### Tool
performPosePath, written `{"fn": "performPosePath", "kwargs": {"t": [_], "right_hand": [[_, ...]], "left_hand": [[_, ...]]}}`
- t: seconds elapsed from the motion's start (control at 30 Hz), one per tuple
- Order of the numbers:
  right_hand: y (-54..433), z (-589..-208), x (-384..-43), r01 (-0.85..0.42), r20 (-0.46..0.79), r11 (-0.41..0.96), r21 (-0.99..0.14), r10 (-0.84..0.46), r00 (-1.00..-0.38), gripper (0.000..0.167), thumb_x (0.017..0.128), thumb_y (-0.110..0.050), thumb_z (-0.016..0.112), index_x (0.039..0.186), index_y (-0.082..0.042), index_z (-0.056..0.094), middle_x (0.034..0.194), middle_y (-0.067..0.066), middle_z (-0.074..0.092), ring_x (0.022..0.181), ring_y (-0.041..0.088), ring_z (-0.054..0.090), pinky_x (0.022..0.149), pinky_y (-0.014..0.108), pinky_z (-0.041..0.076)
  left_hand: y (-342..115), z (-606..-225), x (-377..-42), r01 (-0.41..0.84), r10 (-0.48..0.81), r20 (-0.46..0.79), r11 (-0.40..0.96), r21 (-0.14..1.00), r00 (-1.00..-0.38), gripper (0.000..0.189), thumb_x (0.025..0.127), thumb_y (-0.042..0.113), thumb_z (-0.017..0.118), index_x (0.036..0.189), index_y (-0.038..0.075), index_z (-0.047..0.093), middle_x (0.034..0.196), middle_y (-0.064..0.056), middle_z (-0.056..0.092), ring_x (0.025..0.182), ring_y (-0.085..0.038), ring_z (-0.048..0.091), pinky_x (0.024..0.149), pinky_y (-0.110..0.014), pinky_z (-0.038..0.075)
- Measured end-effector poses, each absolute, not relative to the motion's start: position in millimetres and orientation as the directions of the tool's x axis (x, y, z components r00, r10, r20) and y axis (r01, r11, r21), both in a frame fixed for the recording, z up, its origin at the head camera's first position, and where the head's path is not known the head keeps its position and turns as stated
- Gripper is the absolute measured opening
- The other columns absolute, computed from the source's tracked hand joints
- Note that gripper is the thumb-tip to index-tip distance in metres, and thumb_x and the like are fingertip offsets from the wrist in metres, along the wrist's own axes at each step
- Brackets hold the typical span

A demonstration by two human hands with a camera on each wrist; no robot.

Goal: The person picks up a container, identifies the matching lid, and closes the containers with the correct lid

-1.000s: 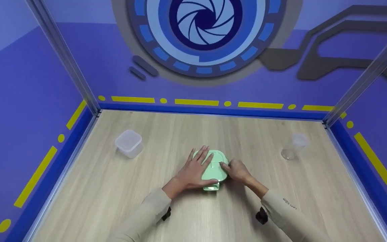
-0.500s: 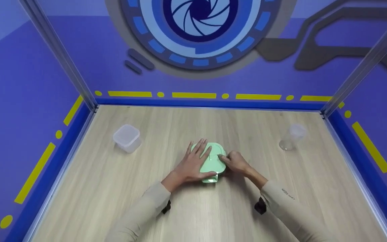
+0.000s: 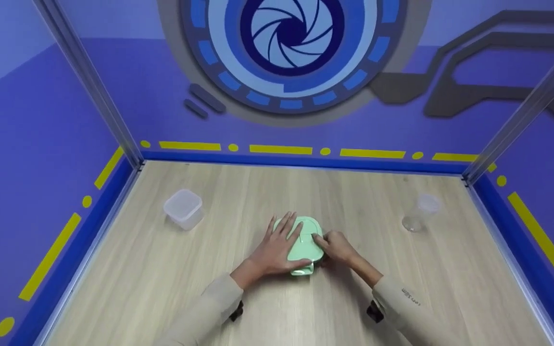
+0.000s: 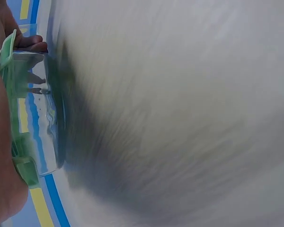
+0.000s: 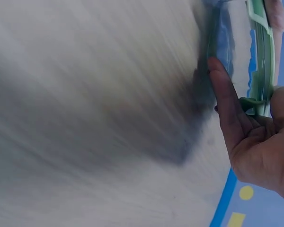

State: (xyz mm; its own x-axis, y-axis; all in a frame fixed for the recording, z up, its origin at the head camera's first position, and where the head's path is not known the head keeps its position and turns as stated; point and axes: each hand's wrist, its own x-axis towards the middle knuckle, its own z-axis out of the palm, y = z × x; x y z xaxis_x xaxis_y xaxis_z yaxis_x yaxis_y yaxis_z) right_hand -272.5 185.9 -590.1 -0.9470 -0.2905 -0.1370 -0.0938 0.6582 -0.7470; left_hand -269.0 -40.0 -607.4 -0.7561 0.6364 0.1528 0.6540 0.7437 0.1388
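A clear food container with a light green snap lid [image 3: 309,247] sits on the wooden table in the head view. My left hand [image 3: 277,247] lies spread across the left part of the lid, its thumb along the near edge. At the right edge, my right hand [image 3: 338,246] has its thumb on the lid and its fingers bent at the side. In the right wrist view those fingers are at a green side flap [image 5: 251,103], one finger reaching along the clear wall. A near flap [image 3: 302,270] sticks out below my left thumb. The left wrist view shows the clear wall [image 4: 49,127] side-on.
A translucent square tub [image 3: 184,210] stands at the left of the table. At the right is a clear cup-like vessel [image 3: 421,213]. Blue-purple panels [image 3: 277,129] with yellow marks and metal posts close off the back and sides.
The head view dips and returns slightly. Both hands keep their places on the green lid, and the container has not visibly moved.
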Motion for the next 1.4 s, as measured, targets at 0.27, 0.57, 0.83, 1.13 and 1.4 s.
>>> {"fn": "performPosePath", "kwargs": {"t": [0.27,0.57,0.83,1.13,1.4], "right_hand": [[181,-594,-268,-0.116,-0.079,0.664,-0.739,-0.256,-0.963,0.044,0.108,-0.032,0.051,0.068,-0.014,0.055,0.06,-0.004,0.051,0.055,0.007,0.043,0.052,0.02,0.035],[174,-590,-261,-0.026,-0.11,0.601,-0.799,-0.188,-0.976,0.043,0.108,-0.041,0.049,0.099,-0.004,0.069,0.068,-0.003,0.055,0.062,0.009,0.048,0.058,0.023,0.039],[176,-586,-239,0.174,-0.266,0.487,-0.856,-0.125,-0.956,0.063,0.101,-0.043,0.062,0.139,0.005,0.044,0.106,0.02,0.073,0.082,0.025,0.077,0.074,0.034,0.061],[186,-579,-236,0.096,-0.215,0.512,-0.854,-0.178,-0.96,0.043,0.103,-0.031,0.062,0.121,0.009,0.06,0.106,0.019,0.071,0.093,0.027,0.074,0.081,0.039,0.061],[186,-578,-239,0.105,-0.232,0.514,-0.852,-0.189,-0.954,0.044,0.105,-0.029,0.058,0.124,0.012,0.059,0.107,0.02,0.071,0.093,0.026,0.071,0.083,0.04,0.059]], "left_hand": [[-45,-601,-269,0.661,0.643,0.158,0.742,0.115,-0.749,0.103,0.091,0.079,0.045,0.163,0.008,0.023,0.171,-0.02,0.017,0.16,-0.034,0.014,0.126,-0.062,0.016],[-49,-595,-273,0.628,0.618,0.117,0.765,0.141,-0.778,0.103,0.092,0.078,0.045,0.164,0.01,0.018,0.172,-0.017,0.012,0.161,-0.032,0.01,0.128,-0.057,0.012],[-48,-595,-269,0.619,0.614,0.081,0.773,0.139,-0.785,0.104,0.092,0.081,0.037,0.164,0.011,0.016,0.172,-0.017,0.012,0.161,-0.032,0.008,0.128,-0.057,0.011],[-44,-599,-262,0.607,0.606,0.077,0.768,0.206,-0.792,0.104,0.091,0.078,0.046,0.164,0.011,0.016,0.173,-0.016,0.01,0.161,-0.03,0.005,0.129,-0.056,0.007],[-41,-601,-261,0.594,0.597,0.046,0.783,0.184,-0.801,0.105,0.091,0.079,0.044,0.164,0.009,0.015,0.172,-0.018,0.007,0.161,-0.032,0.004,0.129,-0.056,0.007]]}}
